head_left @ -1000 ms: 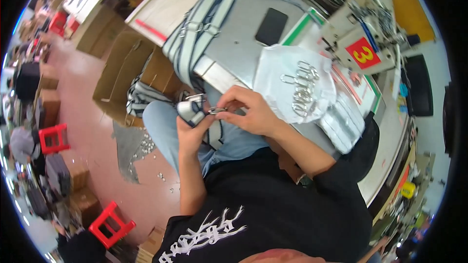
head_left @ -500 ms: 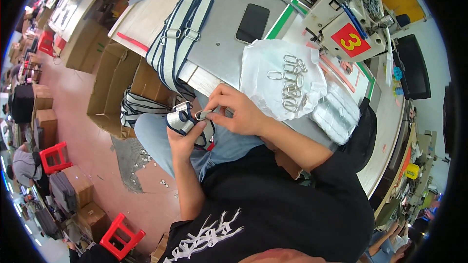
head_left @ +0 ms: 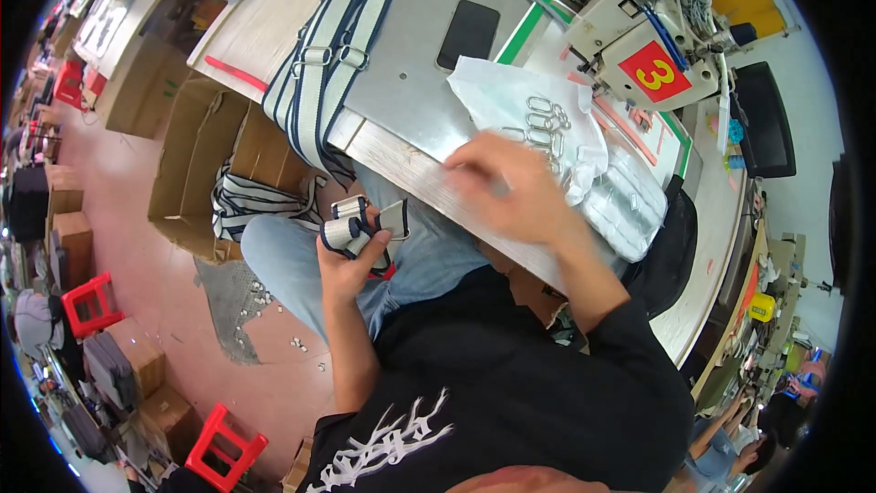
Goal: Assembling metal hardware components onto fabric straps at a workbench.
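Note:
Over my lap, my left hand (head_left: pixel 347 265) is closed around a looped white-and-navy webbing strap (head_left: pixel 341 234), whose grey end sticks up past the thumb. My right hand (head_left: pixel 516 187) is above the table's near edge, beside a crumpled white sheet (head_left: pixel 484 89). Motion blurs its fingers, so what they hold, if anything, cannot be made out. Several oval metal rings (head_left: pixel 540 120) lie on the sheet, some hidden behind that hand. More striped straps (head_left: pixel 315 100) with metal buckles (head_left: pixel 353 57) hang over the table edge to the left.
A phone (head_left: pixel 468 34) lies on the grey metal plate. Behind the sheet stands a sewing machine (head_left: pixel 607 41), with a wrapped silvery pack (head_left: pixel 625 205) to the right. A cardboard box (head_left: pixel 178 173) holding striped straps stands left of my knee; red stools (head_left: pixel 226 447) are on the floor.
My right hand has let go of the strap end and moved right to the sheet, whose near side is now folded up. The left hand keeps the strap, its grey end now uncovered.

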`<state>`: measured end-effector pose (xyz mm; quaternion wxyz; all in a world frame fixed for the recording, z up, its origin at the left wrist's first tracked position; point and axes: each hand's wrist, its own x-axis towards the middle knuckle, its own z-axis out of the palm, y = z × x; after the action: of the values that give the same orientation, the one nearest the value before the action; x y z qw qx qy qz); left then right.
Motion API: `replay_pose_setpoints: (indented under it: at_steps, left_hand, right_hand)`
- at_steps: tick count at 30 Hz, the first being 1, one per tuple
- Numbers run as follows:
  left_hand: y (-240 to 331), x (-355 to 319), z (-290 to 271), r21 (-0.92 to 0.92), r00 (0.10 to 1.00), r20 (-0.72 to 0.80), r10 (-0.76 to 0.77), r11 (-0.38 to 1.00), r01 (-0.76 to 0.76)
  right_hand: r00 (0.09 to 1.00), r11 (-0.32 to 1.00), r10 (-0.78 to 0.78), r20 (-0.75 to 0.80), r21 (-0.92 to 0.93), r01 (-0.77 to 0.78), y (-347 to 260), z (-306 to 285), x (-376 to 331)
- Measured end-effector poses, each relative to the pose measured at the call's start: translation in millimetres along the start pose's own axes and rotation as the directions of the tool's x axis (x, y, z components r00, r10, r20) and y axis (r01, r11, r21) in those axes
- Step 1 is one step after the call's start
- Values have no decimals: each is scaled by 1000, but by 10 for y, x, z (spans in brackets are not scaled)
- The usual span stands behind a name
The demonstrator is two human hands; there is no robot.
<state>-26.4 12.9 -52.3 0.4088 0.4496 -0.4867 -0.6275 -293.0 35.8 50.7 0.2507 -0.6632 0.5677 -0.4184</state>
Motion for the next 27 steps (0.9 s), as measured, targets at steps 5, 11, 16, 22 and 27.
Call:
replay_pose_setpoints:
  at_steps: [5,11,16,22,27]
  left_hand:
    - [-80,26,-36,-95,999,-39,-23,995,19]
    - [-145,68,-107,-76,1000,-14,-11,997,10]
    - [-170,77,-157,-106,999,-12,36,994,-37]
    - [-94,12,-124,-107,1000,-30,6,994,-9]
    - [4,-51,-36,-189,999,17,33,982,-29]
  right_hand:
    - [839,647,405,-362,-535,-543,87,-1032,-449]
    - [789,667,536,-301,-422,-614,183,-904,-588]
    - [802,888,438,-407,57,-457,155,-959,-614]
    - [836,642,206,-509,-575,-508,107,-962,-658]
    - [991,991,134,-20,14,-133,-175,-188,-224]
